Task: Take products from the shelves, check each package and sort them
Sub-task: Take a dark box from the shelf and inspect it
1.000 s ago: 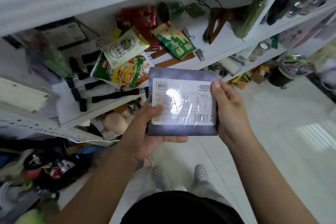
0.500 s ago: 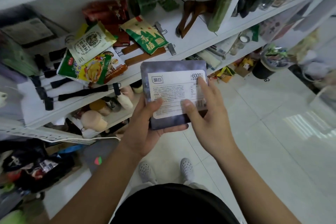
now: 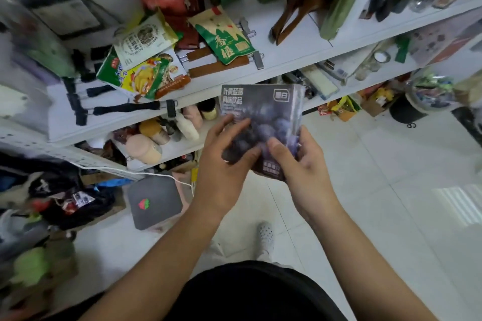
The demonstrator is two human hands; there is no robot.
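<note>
Both hands were on the blueberry drink package (image 3: pixel 260 105), held up in front of the white shelf (image 3: pixel 300 62) with the printed front facing the camera. The left grip (image 3: pixel 224 164) had its fingers curled over the lower left of the front. The right grip (image 3: pixel 300 161) wrapped round the lower right corner, thumb on the front. Snack bags (image 3: pixel 227 36) lay on the shelf behind.

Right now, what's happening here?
A person stands at a white shelf, holding a dark purple flat pouch printed with blueberries in both hands. The left hand grips its lower left, the right hand pinches its lower right edge. Its printed front faces the camera. Green and yellow snack bags lie on the shelf behind.
</note>
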